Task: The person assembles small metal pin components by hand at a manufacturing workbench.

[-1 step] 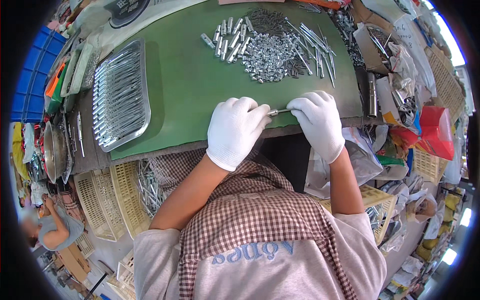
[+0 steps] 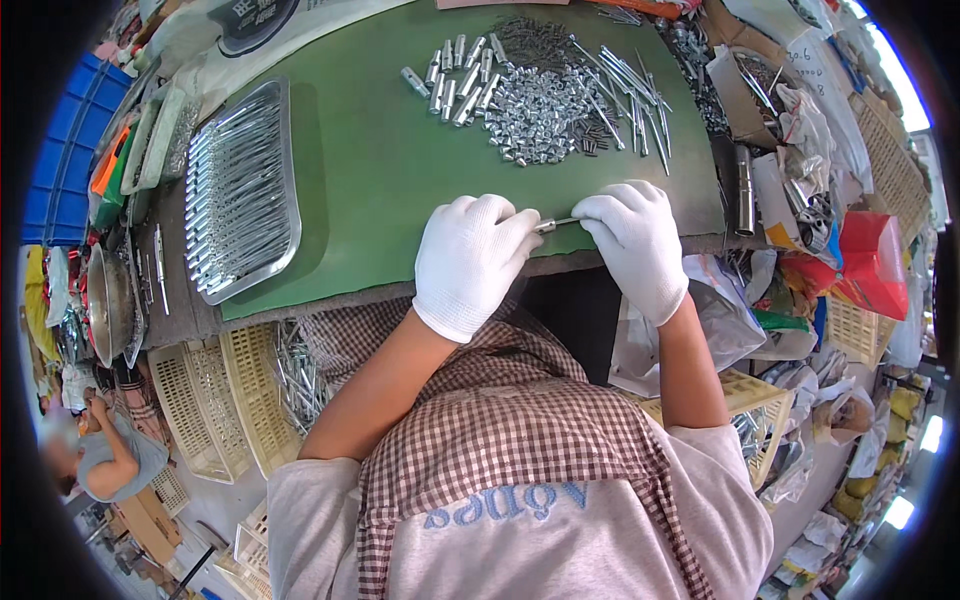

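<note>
White knit gloves cover both my hands. Closed at the table's near edge, my left hand (image 2: 470, 262) grips a short silver metal sleeve (image 2: 545, 226), whose end pokes out past the fingertips. A thin metal rod (image 2: 567, 221) runs from that end into the pinched fingers of my right hand (image 2: 632, 245). Both gloves hide the rest of the sleeve and rod. Just beyond my hands lies a heap of small silver collars (image 2: 540, 115). Loose silver sleeves (image 2: 462, 82) sit behind it to the left, and long thin rods (image 2: 640, 95) to the right.
A metal tray (image 2: 295, 200) full of rod pieces in rows stands on the green mat (image 2: 365, 180) at left. Dark small parts (image 2: 535, 42) lie at the back. Boxes and bags crowd the right, with a red bag (image 2: 870, 262). Another person (image 2: 125, 450) sits far left.
</note>
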The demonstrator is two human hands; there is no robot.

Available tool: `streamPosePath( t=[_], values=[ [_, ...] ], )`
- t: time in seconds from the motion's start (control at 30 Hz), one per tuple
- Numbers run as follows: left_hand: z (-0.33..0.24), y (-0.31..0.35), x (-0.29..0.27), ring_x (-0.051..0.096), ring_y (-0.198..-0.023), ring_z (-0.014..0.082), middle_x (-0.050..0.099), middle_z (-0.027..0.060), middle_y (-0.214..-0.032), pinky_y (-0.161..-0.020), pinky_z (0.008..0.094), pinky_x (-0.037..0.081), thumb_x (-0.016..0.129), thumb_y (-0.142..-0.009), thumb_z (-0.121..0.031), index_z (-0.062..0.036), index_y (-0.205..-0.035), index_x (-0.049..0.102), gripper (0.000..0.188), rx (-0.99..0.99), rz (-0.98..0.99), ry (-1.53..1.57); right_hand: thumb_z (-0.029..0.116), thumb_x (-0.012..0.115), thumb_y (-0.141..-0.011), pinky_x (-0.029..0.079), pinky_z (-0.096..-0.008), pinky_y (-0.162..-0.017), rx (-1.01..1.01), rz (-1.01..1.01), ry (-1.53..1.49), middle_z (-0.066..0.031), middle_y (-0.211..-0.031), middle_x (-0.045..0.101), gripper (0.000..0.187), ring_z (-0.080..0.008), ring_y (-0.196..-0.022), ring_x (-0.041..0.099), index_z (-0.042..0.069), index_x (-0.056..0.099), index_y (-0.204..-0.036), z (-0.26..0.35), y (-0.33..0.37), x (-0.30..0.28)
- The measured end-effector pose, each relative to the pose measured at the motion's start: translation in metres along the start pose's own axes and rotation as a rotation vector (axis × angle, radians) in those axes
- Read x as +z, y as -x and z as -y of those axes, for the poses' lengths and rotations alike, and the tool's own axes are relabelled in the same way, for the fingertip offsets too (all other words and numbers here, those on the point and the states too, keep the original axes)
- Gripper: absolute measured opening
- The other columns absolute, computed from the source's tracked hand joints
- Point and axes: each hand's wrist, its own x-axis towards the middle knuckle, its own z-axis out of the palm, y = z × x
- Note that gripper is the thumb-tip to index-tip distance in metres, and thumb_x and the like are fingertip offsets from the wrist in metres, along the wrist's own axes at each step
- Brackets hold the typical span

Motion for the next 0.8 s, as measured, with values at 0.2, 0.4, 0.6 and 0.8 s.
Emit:
streamPosePath(
  t=[0.2,0.4,0.6,0.8],
  values=[
    [0.003,-0.001,-0.002,0.058,-0.072,0.0237,0.060,0.0022,-0.079,-0.067,0.0378,0.045,0.077,-0.077,-0.019,-0.0129,-0.094,0.074,0.018,-0.008,0.023,-0.005,0.006,0.071,-0.080,0.051,-0.0393,-0.081,0.226,-0.126,-0.270,-0.0073,-0.090,0.067,0.011,-0.0289,-0.087,0.065,0.008,0.072,-0.091,-0.007,-0.011,0.003],
    [0.002,-0.001,0.000,0.059,-0.073,0.0234,0.061,0.0019,-0.079,-0.067,0.0375,0.045,0.077,-0.077,-0.019,-0.0134,-0.094,0.074,0.018,-0.004,0.018,-0.002,0.009,0.068,-0.085,0.053,-0.0411,-0.077,0.323,-0.104,-0.032,-0.0131,-0.092,0.068,0.006,-0.0342,-0.082,0.066,0.008,0.070,-0.091,-0.028,-0.033,0.015],
    [0.000,0.002,0.000,0.060,-0.075,0.0236,0.062,0.0018,-0.081,-0.068,0.0379,0.046,0.077,-0.078,-0.019,-0.0131,-0.094,0.075,0.018,-0.005,0.023,0.010,0.007,0.064,-0.087,0.051,-0.0436,-0.079,0.297,-0.012,0.046,-0.0127,-0.093,0.068,0.009,-0.0355,-0.086,0.064,0.009,0.067,-0.095,-0.014,-0.027,0.007],
    [0.002,0.001,-0.003,0.060,-0.076,0.0248,0.062,0.0031,-0.082,-0.068,0.0389,0.046,0.076,-0.079,-0.020,-0.0118,-0.095,0.075,0.018,-0.028,0.044,0.030,0.003,0.063,-0.082,0.048,-0.0418,-0.085,0.072,0.073,-0.186,-0.0079,-0.091,0.068,0.015,-0.0320,-0.091,0.063,0.010,0.066,-0.095,0.023,-0.021,-0.007]
  ],
)
